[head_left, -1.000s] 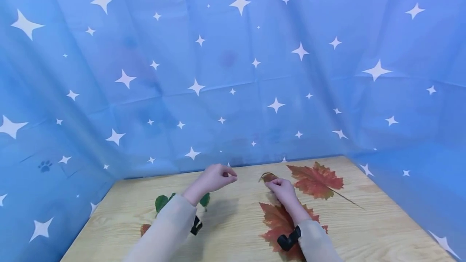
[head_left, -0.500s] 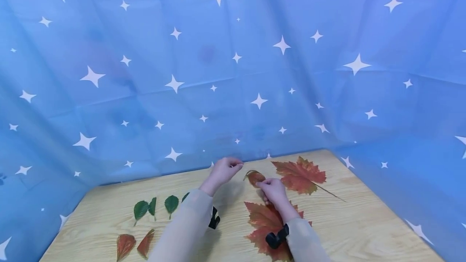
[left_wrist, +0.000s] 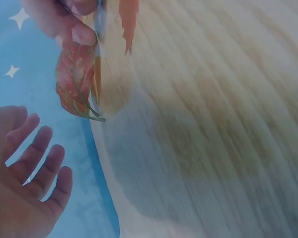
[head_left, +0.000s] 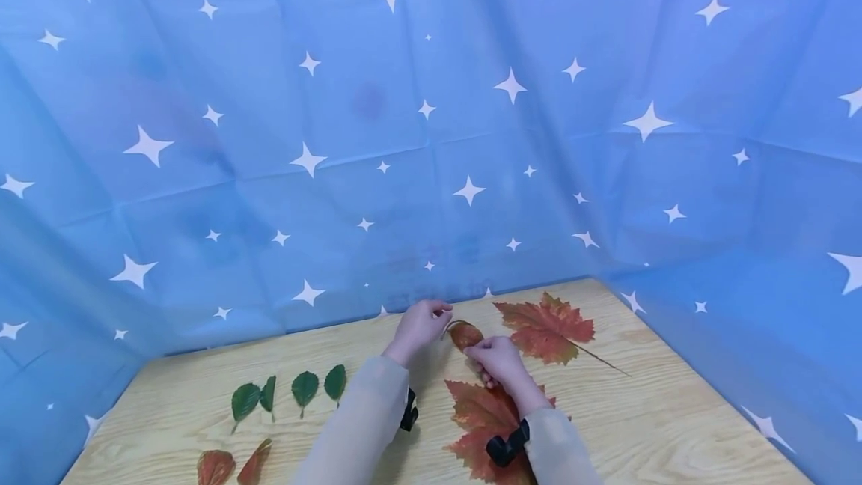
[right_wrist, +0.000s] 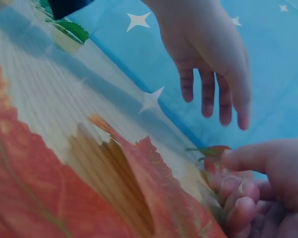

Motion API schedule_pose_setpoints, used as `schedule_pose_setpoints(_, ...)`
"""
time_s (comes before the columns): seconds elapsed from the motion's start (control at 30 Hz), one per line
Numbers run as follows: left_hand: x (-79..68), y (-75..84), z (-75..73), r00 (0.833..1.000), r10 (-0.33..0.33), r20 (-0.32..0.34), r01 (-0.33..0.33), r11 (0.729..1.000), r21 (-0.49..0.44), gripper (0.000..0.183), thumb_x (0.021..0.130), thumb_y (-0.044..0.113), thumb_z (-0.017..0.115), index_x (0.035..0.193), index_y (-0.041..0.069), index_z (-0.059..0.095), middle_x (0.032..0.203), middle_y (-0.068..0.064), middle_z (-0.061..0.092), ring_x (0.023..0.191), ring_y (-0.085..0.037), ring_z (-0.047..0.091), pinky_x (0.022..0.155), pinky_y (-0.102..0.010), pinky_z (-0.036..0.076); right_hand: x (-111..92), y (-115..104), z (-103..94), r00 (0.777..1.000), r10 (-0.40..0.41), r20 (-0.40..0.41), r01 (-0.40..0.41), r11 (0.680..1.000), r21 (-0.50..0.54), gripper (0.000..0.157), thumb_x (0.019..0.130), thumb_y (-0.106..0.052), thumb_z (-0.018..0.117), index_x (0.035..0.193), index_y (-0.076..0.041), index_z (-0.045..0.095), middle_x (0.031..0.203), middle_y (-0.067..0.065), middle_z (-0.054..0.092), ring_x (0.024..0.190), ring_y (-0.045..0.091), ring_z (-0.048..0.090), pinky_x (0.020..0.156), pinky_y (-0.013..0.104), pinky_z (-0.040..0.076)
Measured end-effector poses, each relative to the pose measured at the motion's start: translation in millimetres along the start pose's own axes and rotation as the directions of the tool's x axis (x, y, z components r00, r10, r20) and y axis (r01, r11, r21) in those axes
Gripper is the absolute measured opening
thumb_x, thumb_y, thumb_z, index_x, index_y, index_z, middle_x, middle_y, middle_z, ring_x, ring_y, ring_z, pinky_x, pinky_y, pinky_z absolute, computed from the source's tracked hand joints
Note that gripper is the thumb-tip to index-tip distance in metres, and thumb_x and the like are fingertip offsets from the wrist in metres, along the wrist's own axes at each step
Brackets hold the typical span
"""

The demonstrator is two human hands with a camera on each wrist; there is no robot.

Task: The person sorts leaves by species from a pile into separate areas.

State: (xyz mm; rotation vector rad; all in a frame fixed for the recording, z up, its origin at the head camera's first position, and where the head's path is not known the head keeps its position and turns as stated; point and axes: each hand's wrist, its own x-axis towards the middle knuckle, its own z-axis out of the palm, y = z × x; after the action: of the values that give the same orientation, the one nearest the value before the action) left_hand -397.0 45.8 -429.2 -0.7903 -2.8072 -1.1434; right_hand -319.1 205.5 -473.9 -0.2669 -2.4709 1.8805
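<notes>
My right hand (head_left: 501, 361) pinches a small reddish-brown leaf (head_left: 465, 334) by one end, above the far part of the table. In the left wrist view this leaf (left_wrist: 75, 79) shows red with green veins, its thin curved stem pointing away from the pinching fingertips. My left hand (head_left: 420, 329) hovers just left of the stem; its fingers (left_wrist: 49, 166) are loosely spread, apart from the leaf and holding nothing. Beneath the right wrist lies a large red maple leaf (head_left: 474, 410), partly covered by the hand and sleeve.
Another large maple leaf (head_left: 548, 329) with a long stem lies at the back right of the wooden table (head_left: 660, 425). Several green leaves (head_left: 305, 389) form a row on the left, with two red leaves (head_left: 215, 466) nearer the front. A blue starry curtain (head_left: 377, 193) surrounds the table.
The head view has swung rightward and down, bringing the left-side leaves into view. My left hand has moved right, closer to the leaf's stem; the right hand keeps its pinch on the small leaf.
</notes>
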Motion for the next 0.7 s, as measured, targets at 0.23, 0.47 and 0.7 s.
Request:
schedule_pose_setpoints(0.23,4.0,-1.2,7.8,0.998,-0.043,0.053,0.045,0.999,-0.024,0.035,0.102,0.033,0.05,0.127,0.013,0.066,0.121,-0.006,0.064,0.11,-0.024,0.06,0.091,-0.042,0.048,6.7,6.7,4.9,0.995,-0.021,-0.095,0.028,0.997,0.076,0.03,0.094,-0.014,0.06,0.121,-0.003,0.053,0.051,0.003,0.045,0.038,0.013,0.04,0.038,0.028,0.041)
schedule_pose_setpoints(0.47,3.5,-8.6,13.3,0.99,-0.077,0.119,0.088,0.992,-0.091,0.031,0.102,0.03,0.051,0.12,0.013,0.071,0.121,-0.005,0.066,0.118,-0.027,0.056,0.098,-0.046,0.043,6.7,6.0,9.6,0.996,-0.017,-0.085,0.027,0.991,0.128,0.047,0.096,-0.012,0.058,0.14,-0.001,0.046,0.063,0.009,0.057,0.039,0.013,0.044,0.04,0.028,0.045)
schedule_pose_setpoints(0.7,5.9,-14.8,19.2,0.988,-0.033,0.149,0.048,0.994,-0.103,0.027,0.102,0.027,0.051,0.11,0.017,0.075,0.111,0.0,0.069,0.111,-0.022,0.06,0.094,-0.041,0.045,8.6,4.4,9.6,0.994,-0.011,-0.106,0.018,0.998,0.068,0.041,0.095,-0.014,0.06,0.132,0.002,0.053,0.063,0.011,0.06,0.041,0.014,0.052,0.04,0.029,0.047)
